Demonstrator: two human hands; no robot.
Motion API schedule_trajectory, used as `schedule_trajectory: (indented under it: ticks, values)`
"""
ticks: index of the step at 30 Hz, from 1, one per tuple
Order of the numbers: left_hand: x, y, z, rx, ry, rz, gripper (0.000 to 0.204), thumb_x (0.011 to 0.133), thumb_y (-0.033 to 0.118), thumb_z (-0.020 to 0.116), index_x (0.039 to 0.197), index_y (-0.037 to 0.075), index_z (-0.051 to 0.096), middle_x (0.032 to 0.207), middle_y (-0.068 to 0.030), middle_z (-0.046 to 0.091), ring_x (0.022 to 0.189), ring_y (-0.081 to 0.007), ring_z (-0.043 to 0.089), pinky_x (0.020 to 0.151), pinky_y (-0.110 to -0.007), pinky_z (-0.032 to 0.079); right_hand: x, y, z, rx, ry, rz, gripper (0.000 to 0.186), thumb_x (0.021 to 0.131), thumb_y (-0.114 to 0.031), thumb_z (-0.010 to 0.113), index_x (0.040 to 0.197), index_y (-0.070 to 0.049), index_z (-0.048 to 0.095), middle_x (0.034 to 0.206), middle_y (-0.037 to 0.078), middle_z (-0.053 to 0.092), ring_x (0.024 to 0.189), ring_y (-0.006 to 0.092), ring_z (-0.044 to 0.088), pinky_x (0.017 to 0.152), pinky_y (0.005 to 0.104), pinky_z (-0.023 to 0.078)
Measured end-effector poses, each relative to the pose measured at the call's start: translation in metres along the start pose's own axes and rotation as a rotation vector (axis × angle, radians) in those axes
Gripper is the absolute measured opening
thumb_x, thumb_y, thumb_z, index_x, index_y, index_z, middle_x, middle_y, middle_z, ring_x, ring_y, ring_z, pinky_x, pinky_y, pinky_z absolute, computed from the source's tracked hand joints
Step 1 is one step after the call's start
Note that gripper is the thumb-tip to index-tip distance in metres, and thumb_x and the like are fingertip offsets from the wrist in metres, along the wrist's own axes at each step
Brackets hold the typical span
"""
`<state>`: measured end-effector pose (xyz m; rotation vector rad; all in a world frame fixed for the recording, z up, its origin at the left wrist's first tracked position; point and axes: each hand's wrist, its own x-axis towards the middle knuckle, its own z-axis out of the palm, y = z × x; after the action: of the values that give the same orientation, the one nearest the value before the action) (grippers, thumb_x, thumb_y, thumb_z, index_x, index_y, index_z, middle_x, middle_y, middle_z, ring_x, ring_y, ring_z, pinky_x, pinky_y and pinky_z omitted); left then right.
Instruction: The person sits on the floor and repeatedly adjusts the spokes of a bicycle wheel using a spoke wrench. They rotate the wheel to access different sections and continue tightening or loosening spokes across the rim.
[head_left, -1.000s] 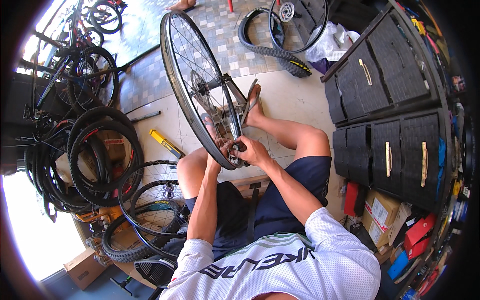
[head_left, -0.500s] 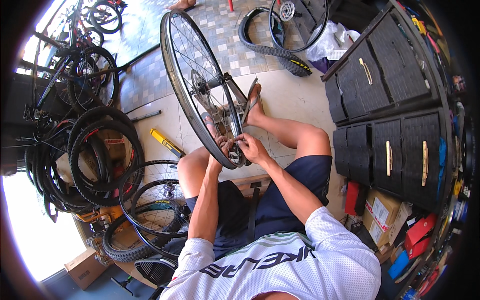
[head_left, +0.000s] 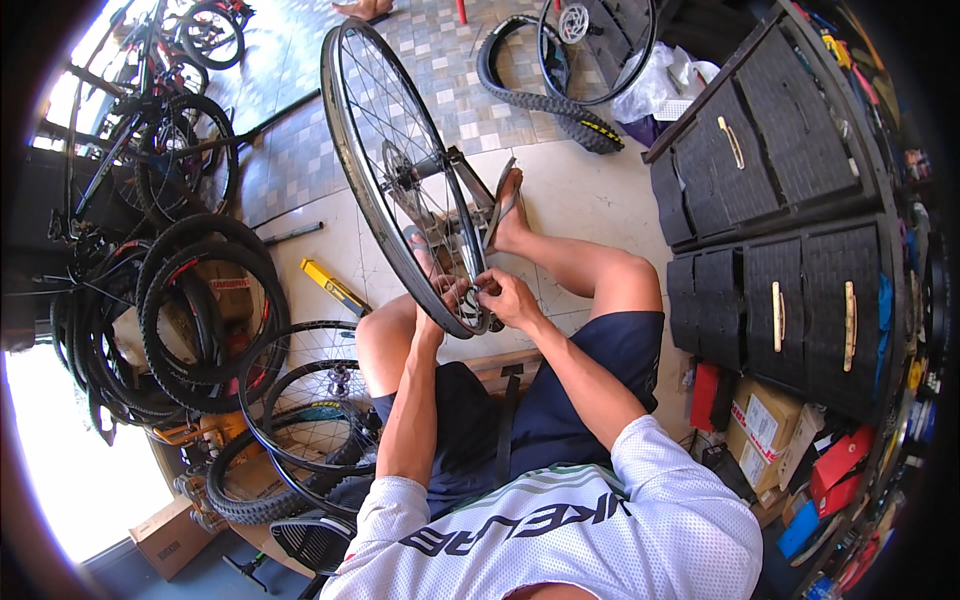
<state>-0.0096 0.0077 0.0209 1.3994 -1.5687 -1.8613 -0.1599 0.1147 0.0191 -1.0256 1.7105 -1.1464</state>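
"Where is the wheel?"
"The spoked bicycle wheel (head_left: 402,175) stands slightly tilted in front of a seated person, its near end between their knees. A grey metal stand (head_left: 480,217) is beside its hub, on the right."

"And the hands?"
"Both are at the wheel's near end, close together. The left hand (head_left: 452,293) is curled at the rim, fingers partly hidden; I can't tell what it grips. The right hand (head_left: 507,300) has thumb and fingertips drawn narrow against the wheel's right side. Whether they pinch a spoke, I can't tell."

"What's around them?"
"On the floor to the left, a yellow box (head_left: 335,287). Further left, a cluster of black tyres (head_left: 148,350). Far off, right of centre, a knobby tyre (head_left: 585,128). Along the right, a black drawer cabinet (head_left: 770,150) with pale handles."
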Motion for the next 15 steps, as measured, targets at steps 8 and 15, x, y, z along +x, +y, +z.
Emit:
schedule_trajectory:
  ticks: [8, 15]
  values:
    - [0.006, 0.001, 0.006, -0.01, -0.048, -0.015, 0.029, 0.091, 0.024, 0.073, 0.1, -0.003, 0.066, 0.069, -0.0041, 0.063, 0.06, -0.0123, 0.061, 0.05, -0.027, 0.048, 0.004, 0.01, 0.004, 0.072, 0.053, 0.038, 0.039, 0.088, -0.033, 0.071, 0.107, -0.001, 0.06, 0.091, 0.014, 0.071, 0.084, 0.0265, 0.069, 0.076, 0.0386, 0.052]
    - [0.003, 0.001, 0.004, 0.016, -0.016, 0.011, 0.029, 0.09, 0.025, 0.073, 0.099, -0.003, 0.068, 0.069, -0.0046, 0.064, 0.06, -0.0121, 0.06, 0.054, -0.026, 0.049, 0.002, 0.002, -0.002, -0.177, 0.074, -0.114, 0.033, 0.083, -0.022, 0.067, 0.111, -0.004, 0.066, 0.092, 0.015, 0.071, 0.086, 0.0295, 0.069, 0.078, 0.0383, 0.053]
